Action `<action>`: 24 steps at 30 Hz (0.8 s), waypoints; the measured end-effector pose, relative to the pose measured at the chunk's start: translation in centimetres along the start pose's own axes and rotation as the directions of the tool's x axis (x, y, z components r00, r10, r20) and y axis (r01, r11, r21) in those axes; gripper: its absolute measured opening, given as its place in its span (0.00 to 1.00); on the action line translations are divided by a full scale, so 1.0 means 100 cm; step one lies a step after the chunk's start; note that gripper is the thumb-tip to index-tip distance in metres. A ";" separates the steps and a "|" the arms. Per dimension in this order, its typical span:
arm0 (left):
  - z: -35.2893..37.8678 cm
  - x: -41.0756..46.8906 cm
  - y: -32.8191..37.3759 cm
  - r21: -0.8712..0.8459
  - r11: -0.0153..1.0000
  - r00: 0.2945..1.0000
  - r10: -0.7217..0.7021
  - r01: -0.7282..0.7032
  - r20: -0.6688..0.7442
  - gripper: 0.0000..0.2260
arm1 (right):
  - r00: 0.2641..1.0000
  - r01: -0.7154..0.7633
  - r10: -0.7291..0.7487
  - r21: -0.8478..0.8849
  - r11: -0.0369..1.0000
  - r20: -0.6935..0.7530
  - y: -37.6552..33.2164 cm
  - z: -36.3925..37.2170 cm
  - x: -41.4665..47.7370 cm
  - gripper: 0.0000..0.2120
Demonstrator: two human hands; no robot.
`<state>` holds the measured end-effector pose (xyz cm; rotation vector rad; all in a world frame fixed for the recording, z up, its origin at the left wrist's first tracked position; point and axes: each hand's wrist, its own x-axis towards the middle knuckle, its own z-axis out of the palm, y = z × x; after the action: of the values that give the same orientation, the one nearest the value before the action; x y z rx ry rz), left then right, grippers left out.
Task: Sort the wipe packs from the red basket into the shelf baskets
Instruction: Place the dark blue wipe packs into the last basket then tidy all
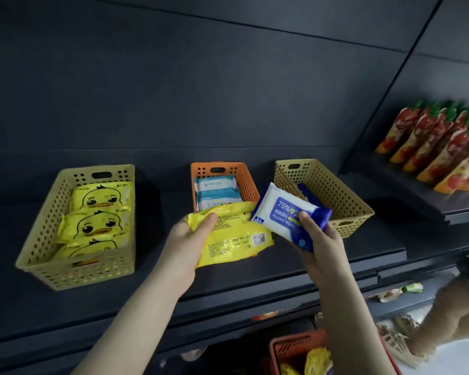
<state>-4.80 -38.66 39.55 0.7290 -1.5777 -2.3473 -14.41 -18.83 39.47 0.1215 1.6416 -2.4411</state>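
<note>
My left hand (188, 239) grips a yellow wipe pack (236, 236), its printed back facing up, in front of the orange basket (248, 180). My right hand (318, 239) holds a blue and white alcohol wipe pack (284, 209) near the front left corner of the right tan basket (333, 190), where another blue pack (307, 194) lies. The orange basket holds white and teal packs (217, 190). The left tan basket (46, 234) holds three yellow duck packs (103, 198). The red basket (293, 347) sits low, with yellow packs (318, 361) inside.
All three baskets stand on a dark shelf (255, 272) against a dark back panel. Red and orange pouches (439, 147) line a shelf at the right. Small wrappers (401, 290) lie on a lower ledge. A furry brown shape (450, 320) is at the lower right.
</note>
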 end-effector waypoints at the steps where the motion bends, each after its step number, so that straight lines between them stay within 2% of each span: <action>1: 0.005 0.009 0.002 0.008 1.000 1.000 0.013 -0.013 -0.003 0.07 | 1.000 0.019 -0.019 0.000 1.000 -0.007 -0.008 -0.002 0.011 0.08; 5: 0.029 0.053 0.011 0.018 0.999 0.998 0.051 -0.051 -0.029 0.06 | 0.992 0.090 -0.097 -0.083 0.992 -0.079 -0.040 -0.016 0.061 0.03; 9: 0.062 0.097 0.010 0.064 0.996 0.996 0.061 -0.056 -0.070 0.09 | 0.979 0.112 -0.156 -0.292 0.950 -0.134 -0.074 -0.043 0.118 0.04; 14: 0.112 0.145 0.001 0.054 0.998 0.988 0.051 -0.044 -0.146 0.08 | 0.992 0.063 -0.110 -0.533 0.844 -0.057 -0.103 -0.081 0.188 0.05; 16: 0.128 0.160 -0.002 0.044 0.998 0.987 0.042 -0.035 -0.157 0.09 | 0.999 0.013 -0.030 -0.650 0.759 -0.016 -0.102 -0.095 0.215 0.05; 19: 0.146 0.177 -0.009 0.052 0.999 0.988 0.024 -0.016 -0.154 0.08 | 0.980 -0.132 0.198 -0.757 0.640 -0.003 -0.089 -0.110 0.244 0.04; 22: 0.154 0.190 -0.016 0.050 0.999 0.985 -0.009 0.017 -0.171 0.10 | 0.898 -0.255 0.439 -0.809 0.530 0.004 -0.068 -0.122 0.261 0.09; 24: 0.157 0.196 -0.020 0.053 0.998 0.984 -0.026 0.036 -0.175 0.12 | 0.841 -0.296 0.541 -0.845 0.446 -0.008 -0.056 -0.127 0.267 0.10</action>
<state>-29.41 -33.96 36.98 0.9501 -1.5725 -2.2000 -42.24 -8.17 35.00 0.0453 2.1068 -1.0640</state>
